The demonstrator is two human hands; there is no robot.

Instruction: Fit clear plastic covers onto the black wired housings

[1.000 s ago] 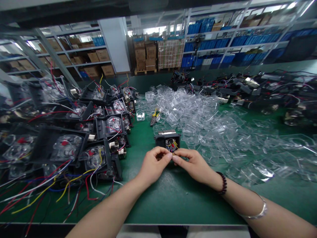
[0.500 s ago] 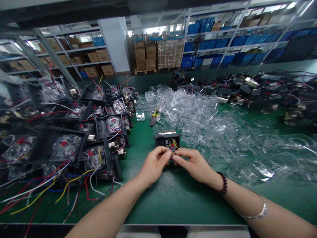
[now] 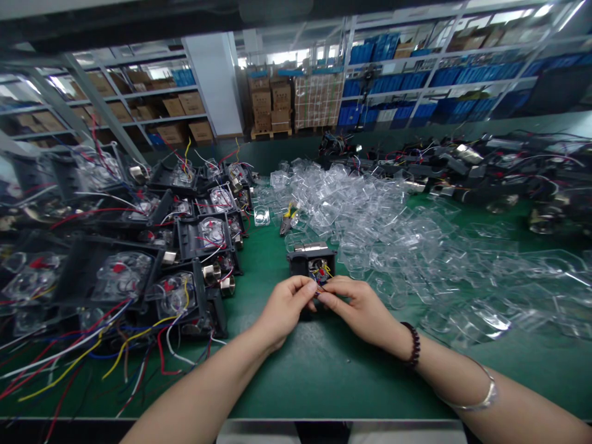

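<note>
A small black housing (image 3: 305,262) with a metal part on top and coloured wires inside stands on the green mat (image 3: 324,370) at centre. My left hand (image 3: 283,308) and my right hand (image 3: 358,307) meet just in front of it. The fingertips of both hands pinch the thin wires (image 3: 319,285) that come out of the housing. The wire ends are hidden between my fingers. My right wrist wears a dark bead bracelet and a metal bangle.
Several black housings with clear covers and loose coloured wires (image 3: 139,271) crowd the left. A heap of clear plastic covers (image 3: 407,246) spreads over the right. Yellow-handled pliers (image 3: 287,217) lie behind the housing. More wired units (image 3: 485,166) lie at the far right, with shelving behind.
Both hands have shifted slightly to the left and toward the housing, still pinching the wires. Nothing else has moved.
</note>
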